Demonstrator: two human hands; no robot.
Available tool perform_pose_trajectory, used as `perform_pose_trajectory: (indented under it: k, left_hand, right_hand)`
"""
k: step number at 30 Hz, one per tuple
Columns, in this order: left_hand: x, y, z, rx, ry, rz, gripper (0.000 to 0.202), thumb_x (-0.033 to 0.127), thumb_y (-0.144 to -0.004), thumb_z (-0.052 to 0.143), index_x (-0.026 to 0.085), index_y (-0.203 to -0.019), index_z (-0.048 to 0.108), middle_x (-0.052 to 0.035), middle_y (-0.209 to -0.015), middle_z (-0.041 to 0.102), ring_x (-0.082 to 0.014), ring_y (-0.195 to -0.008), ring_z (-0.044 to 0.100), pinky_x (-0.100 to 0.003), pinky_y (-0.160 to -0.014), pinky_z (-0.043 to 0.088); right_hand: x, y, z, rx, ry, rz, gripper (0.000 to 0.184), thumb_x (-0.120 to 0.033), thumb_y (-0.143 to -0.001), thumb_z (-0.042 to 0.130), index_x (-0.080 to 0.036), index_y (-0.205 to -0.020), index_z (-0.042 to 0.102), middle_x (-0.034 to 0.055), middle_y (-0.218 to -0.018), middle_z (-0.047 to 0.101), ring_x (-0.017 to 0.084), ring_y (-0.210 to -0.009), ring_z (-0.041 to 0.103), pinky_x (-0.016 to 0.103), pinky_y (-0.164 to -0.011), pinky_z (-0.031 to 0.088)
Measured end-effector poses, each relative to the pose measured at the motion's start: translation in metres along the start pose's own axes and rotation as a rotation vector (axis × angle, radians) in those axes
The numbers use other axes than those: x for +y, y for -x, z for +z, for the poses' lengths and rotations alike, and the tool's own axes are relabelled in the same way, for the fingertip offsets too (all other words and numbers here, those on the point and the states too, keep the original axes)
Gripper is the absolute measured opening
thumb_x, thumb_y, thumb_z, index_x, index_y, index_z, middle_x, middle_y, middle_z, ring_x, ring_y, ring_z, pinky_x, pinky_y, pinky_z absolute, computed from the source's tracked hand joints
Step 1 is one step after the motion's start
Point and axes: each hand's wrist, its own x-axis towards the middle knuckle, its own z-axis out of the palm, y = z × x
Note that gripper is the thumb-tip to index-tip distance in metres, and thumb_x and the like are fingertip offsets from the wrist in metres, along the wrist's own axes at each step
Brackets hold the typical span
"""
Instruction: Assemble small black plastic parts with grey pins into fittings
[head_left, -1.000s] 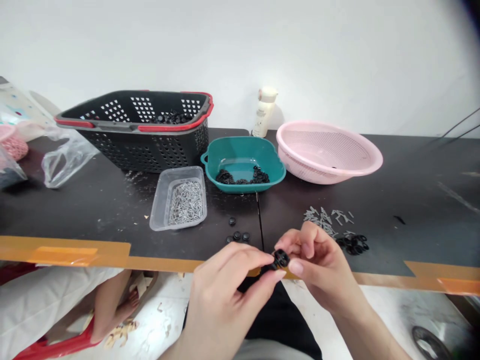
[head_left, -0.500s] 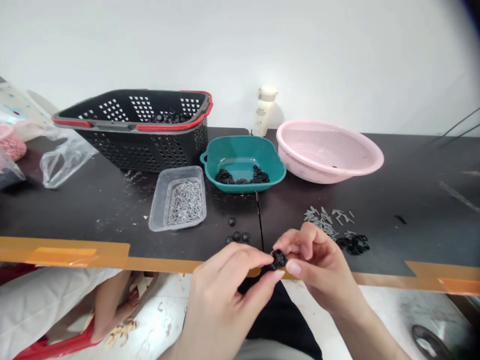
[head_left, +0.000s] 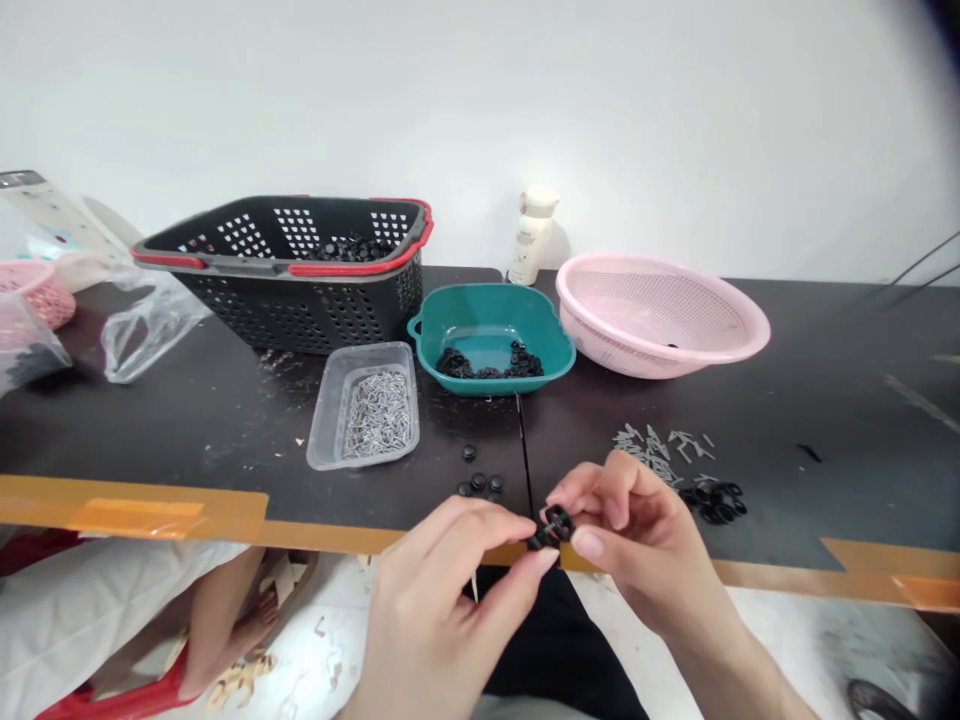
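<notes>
Both hands meet at the near edge of the black table (head_left: 187, 430) and pinch one small black plastic part (head_left: 556, 525) between them. My left hand (head_left: 450, 600) grips its lower left side with thumb and forefinger. My right hand (head_left: 637, 545) holds its right side, fingers curled. Loose black caps (head_left: 480, 482) lie just beyond the hands. Right of them sit black rings (head_left: 712, 500) and small silver pins (head_left: 660, 445).
A clear tub of silver pins (head_left: 367, 412), a teal bowl with black parts (head_left: 491, 335), a pink colander (head_left: 660, 312), a black basket with red handles (head_left: 300, 270) and a white bottle (head_left: 531, 235) stand behind. Plastic bags (head_left: 142, 320) lie far left. Another person's leg (head_left: 225, 610) shows under the table.
The view has dropped slightly, so everything on the table sits lower in the picture. Both hands keep pinching the black part, its angle slightly altered.
</notes>
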Motion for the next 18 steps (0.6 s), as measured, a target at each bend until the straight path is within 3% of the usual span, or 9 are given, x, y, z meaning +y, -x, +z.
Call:
perform_pose_trajectory:
  k: [13, 18]
  left_hand:
    - [-0.0005, 0.0031, -0.0064, 0.007, 0.032, 0.000, 0.013, 0.012, -0.079, 0.074, 0.021, -0.086, 0.066, 0.0023, -0.079, 0.070, -0.0091, -0.068, 0.066, -0.014, -0.061, 0.053]
    - [-0.0041, 0.0018, -0.0044, 0.078, 0.054, -0.017, 0.020, 0.019, -0.071, 0.082, 0.020, -0.077, 0.064, 0.0045, -0.072, 0.064, -0.0087, -0.064, 0.063, -0.016, -0.060, 0.052]
  right_hand:
    - [0.0047, 0.0012, 0.0003, -0.076, 0.066, -0.006, 0.026, -0.011, -0.071, 0.081, -0.022, -0.068, 0.058, 0.0002, -0.086, 0.076, 0.013, -0.076, 0.071, 0.020, -0.067, 0.058]
    - [0.0095, 0.0017, 0.0011, -0.104, 0.081, -0.009, 0.020, -0.015, -0.077, 0.078, -0.023, -0.074, 0.060, 0.0029, -0.089, 0.078, 0.017, -0.081, 0.074, 0.025, -0.072, 0.059]
